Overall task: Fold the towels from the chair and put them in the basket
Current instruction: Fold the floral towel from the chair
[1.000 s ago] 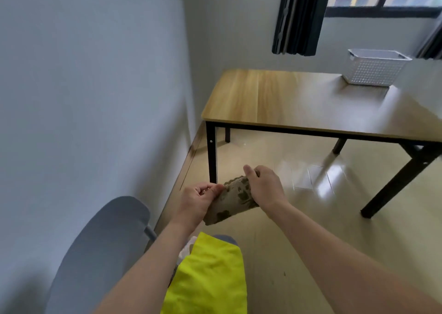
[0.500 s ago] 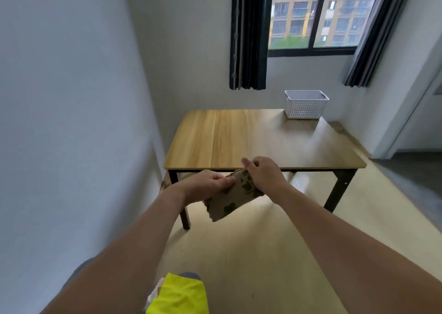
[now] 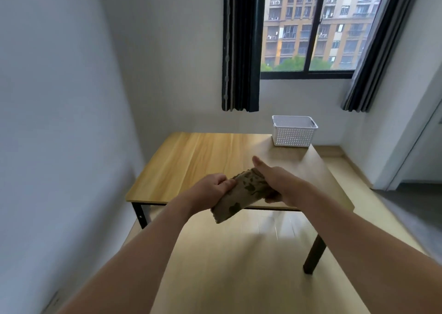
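Brown-patterned towel [image 3: 241,194]: it was folded into a compact slab and held in mid-air between both hands, over the floor just short of the table's near edge.
Left hand [image 3: 211,189]: it gripped the towel's left side, fingers curled round the edge.
Right hand [image 3: 275,182]: it held the far right end, thumb stretched forward on top, fingers wrapped underneath — mostly hidden.
Handling: the cloth looked soft and light, not slippery; by my judgement the layers would spring apart if only one corner were pinched. Best hold seemed to be across the whole thickness, thumb above and fingers below, near the middle of the long side.
Stage: the folding looked about done — carrying to the basket seemed the next step.
Table [image 3: 191,170]: wooden top on dark legs, straight ahead.
Basket [image 3: 293,134]: white and perforated, it stood on the table's far right corner, well apart from the towel; I could see nothing inside it from this angle.
Beyond: a window [image 3: 318,26] with dark curtains [image 3: 240,45] on either side.
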A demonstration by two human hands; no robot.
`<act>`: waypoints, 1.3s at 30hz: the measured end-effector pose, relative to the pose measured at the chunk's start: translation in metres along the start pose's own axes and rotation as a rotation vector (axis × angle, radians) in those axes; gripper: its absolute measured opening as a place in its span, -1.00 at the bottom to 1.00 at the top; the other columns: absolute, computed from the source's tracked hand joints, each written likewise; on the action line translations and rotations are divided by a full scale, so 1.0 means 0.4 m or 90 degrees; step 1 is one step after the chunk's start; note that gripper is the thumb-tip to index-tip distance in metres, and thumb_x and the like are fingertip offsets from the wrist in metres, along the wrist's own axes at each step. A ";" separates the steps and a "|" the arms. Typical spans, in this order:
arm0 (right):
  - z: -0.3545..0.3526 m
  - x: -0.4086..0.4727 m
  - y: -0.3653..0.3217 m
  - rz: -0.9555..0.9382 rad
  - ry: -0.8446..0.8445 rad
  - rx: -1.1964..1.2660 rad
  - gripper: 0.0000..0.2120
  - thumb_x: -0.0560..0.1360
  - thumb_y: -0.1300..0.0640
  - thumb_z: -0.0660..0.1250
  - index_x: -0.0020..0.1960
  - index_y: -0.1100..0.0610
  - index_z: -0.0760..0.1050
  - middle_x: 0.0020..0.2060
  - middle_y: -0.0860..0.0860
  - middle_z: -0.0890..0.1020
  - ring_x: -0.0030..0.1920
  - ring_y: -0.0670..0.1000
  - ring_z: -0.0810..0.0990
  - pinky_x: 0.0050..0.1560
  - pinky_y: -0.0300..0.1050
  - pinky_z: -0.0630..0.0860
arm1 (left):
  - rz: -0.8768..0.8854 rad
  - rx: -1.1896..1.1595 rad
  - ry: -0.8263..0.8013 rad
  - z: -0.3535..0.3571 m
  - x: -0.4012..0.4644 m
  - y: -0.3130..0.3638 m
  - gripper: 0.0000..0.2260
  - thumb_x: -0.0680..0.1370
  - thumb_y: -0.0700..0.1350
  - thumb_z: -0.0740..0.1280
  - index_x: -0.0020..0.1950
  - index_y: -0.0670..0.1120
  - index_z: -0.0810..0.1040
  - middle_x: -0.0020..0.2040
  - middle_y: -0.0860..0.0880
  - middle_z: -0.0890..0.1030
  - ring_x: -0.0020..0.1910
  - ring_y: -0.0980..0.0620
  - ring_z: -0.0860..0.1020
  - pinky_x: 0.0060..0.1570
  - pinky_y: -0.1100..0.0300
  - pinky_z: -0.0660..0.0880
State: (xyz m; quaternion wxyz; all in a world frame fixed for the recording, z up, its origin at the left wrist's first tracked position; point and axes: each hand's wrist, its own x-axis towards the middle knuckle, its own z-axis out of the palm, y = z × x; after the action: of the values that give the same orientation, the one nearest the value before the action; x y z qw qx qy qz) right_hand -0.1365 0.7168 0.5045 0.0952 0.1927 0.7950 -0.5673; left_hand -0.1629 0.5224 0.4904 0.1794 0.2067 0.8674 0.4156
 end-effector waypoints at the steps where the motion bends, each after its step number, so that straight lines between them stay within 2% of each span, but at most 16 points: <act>1: -0.053 0.024 0.014 0.022 -0.023 0.027 -0.38 0.43 -0.38 0.23 0.13 0.17 0.47 0.03 0.17 0.57 -0.05 0.09 0.56 -0.22 -0.14 0.58 | 0.003 -0.009 -0.006 0.025 0.048 0.016 -0.67 0.64 0.09 0.16 0.10 -0.16 0.50 -0.01 -0.20 0.58 -0.11 -0.09 0.55 -0.12 0.00 0.56; 3: -0.169 0.084 0.044 0.045 -0.054 0.060 -0.47 0.46 -0.25 0.32 0.18 0.16 0.46 0.11 0.18 0.55 -0.04 0.07 0.55 -0.23 -0.16 0.58 | 0.020 -0.013 -0.013 0.084 0.146 0.065 -0.68 0.64 0.08 0.16 0.08 -0.15 0.51 -0.06 -0.17 0.58 -0.13 -0.08 0.54 -0.15 0.02 0.55; 5: -0.289 0.157 0.069 0.040 -0.039 0.066 -0.54 0.48 -0.16 0.35 0.20 0.16 0.44 0.13 0.17 0.55 0.00 0.07 0.56 -0.24 -0.18 0.57 | 0.032 -0.010 -0.024 0.147 0.252 0.127 -0.70 0.64 0.09 0.16 0.05 -0.12 0.52 -0.07 -0.16 0.59 -0.12 -0.08 0.56 -0.10 -0.01 0.57; 9: -0.527 0.328 0.103 -0.030 -0.004 0.031 -0.59 0.51 -0.14 0.32 0.17 0.15 0.48 0.07 0.14 0.57 0.03 0.06 0.57 -0.21 -0.20 0.55 | 0.032 -0.023 -0.008 0.270 0.468 0.263 -0.72 0.64 0.09 0.15 0.05 -0.08 0.52 -0.04 -0.14 0.58 -0.06 -0.12 0.59 -0.06 -0.01 0.60; 13: -0.741 0.476 0.118 -0.052 -0.035 0.032 -0.61 0.50 -0.14 0.33 0.14 0.15 0.52 0.06 0.13 0.61 0.05 0.06 0.60 -0.13 -0.17 0.56 | 0.005 -0.045 0.016 0.385 0.654 0.381 -0.74 0.64 0.09 0.14 0.03 -0.05 0.51 -0.06 -0.11 0.59 -0.11 -0.04 0.59 -0.16 0.14 0.60; 16: -0.867 0.558 0.110 -0.051 -0.047 0.015 -0.64 0.52 -0.10 0.32 0.14 0.16 0.52 0.05 0.12 0.61 0.03 0.05 0.61 -0.16 -0.17 0.56 | -0.028 -0.056 0.009 0.440 0.774 0.462 -0.76 0.64 0.09 0.15 0.02 -0.03 0.50 -0.05 -0.09 0.60 -0.10 -0.03 0.60 -0.18 0.16 0.61; 18: -0.941 0.626 0.093 -0.070 -0.034 0.011 -0.66 0.54 -0.07 0.30 0.13 0.18 0.52 0.03 0.14 0.61 0.00 0.05 0.60 -0.18 -0.18 0.56 | -0.029 -0.069 0.023 0.465 0.867 0.509 -0.76 0.64 0.07 0.16 0.04 -0.06 0.50 -0.04 -0.12 0.61 -0.08 -0.05 0.61 -0.17 0.13 0.62; 22: -1.068 0.775 0.099 -0.101 0.027 0.036 -0.74 0.57 0.00 0.30 0.04 0.20 0.55 -0.03 0.15 0.62 -0.07 0.05 0.61 -0.17 -0.16 0.59 | -0.027 -0.038 0.031 0.529 1.078 0.560 -0.73 0.63 0.10 0.16 0.06 -0.06 0.53 -0.03 -0.13 0.63 -0.04 -0.11 0.61 -0.02 -0.04 0.62; 25: -1.175 0.912 0.119 -0.084 0.055 0.034 -0.72 0.58 0.04 0.27 0.12 0.24 0.54 0.00 0.18 0.62 -0.02 0.11 0.61 -0.13 -0.11 0.61 | -0.033 -0.056 0.040 0.597 1.246 0.588 -0.71 0.63 0.09 0.17 0.06 -0.09 0.53 -0.09 -0.09 0.62 -0.16 -0.04 0.60 -0.19 0.11 0.59; 27: -1.259 1.015 0.120 -0.072 0.058 0.005 -0.75 0.58 0.09 0.24 0.12 0.25 0.53 0.00 0.18 0.62 -0.03 0.11 0.61 -0.17 -0.13 0.59 | -0.045 -0.058 0.046 0.641 1.356 0.620 -0.70 0.63 0.07 0.18 0.07 -0.13 0.54 -0.13 -0.08 0.61 -0.24 0.03 0.56 -0.33 0.22 0.50; 29: -1.343 1.131 0.112 -0.076 0.057 -0.020 -0.77 0.56 0.12 0.21 0.08 0.25 0.52 -0.01 0.18 0.62 -0.06 0.10 0.60 -0.19 -0.13 0.56 | -0.063 -0.066 0.063 0.674 1.464 0.648 -0.69 0.63 0.07 0.19 0.09 -0.14 0.56 -0.09 -0.12 0.62 -0.20 0.01 0.58 -0.32 0.22 0.50; 31: -1.406 1.238 0.098 -0.090 0.029 -0.044 -0.80 0.56 0.13 0.20 0.00 0.23 0.53 -0.03 0.17 0.62 -0.05 0.09 0.61 -0.14 -0.13 0.56 | -0.084 -0.097 0.085 0.695 1.558 0.671 -0.68 0.62 0.07 0.20 0.10 -0.15 0.57 -0.04 -0.17 0.63 -0.12 -0.06 0.62 -0.21 0.13 0.59; 34: -1.458 1.351 0.082 -0.105 -0.064 -0.109 -0.83 0.58 0.17 0.21 -0.01 0.22 0.55 -0.01 0.14 0.60 0.02 0.08 0.59 -0.04 -0.12 0.58 | -0.137 -0.119 0.122 0.707 1.652 0.692 -0.69 0.62 0.07 0.22 0.08 -0.15 0.59 -0.03 -0.17 0.64 -0.05 -0.11 0.63 -0.05 0.02 0.59; 37: -1.492 1.440 0.041 -0.154 -0.116 -0.174 -0.84 0.58 0.20 0.23 0.05 0.19 0.58 0.00 0.11 0.60 0.02 0.04 0.58 -0.03 -0.17 0.58 | -0.188 -0.106 0.170 0.690 1.738 0.702 -0.70 0.60 0.06 0.25 0.04 -0.15 0.60 -0.02 -0.17 0.65 -0.05 -0.11 0.62 -0.10 0.05 0.57; 39: -1.506 1.511 0.000 -0.204 -0.111 -0.235 -0.80 0.58 0.19 0.22 0.08 0.19 0.59 -0.01 0.10 0.61 0.02 0.05 0.57 0.05 -0.09 0.59 | -0.204 -0.104 0.207 0.668 1.807 0.703 -0.72 0.60 0.05 0.27 0.02 -0.16 0.61 -0.06 -0.16 0.65 -0.10 -0.08 0.61 -0.14 0.08 0.55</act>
State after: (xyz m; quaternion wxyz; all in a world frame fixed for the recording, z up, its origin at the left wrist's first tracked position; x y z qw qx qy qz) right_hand -0.6446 1.4023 0.4845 0.1057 -0.0060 0.8943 -0.4349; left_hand -0.5892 1.2223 0.4554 0.1172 -0.0188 0.8700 0.4785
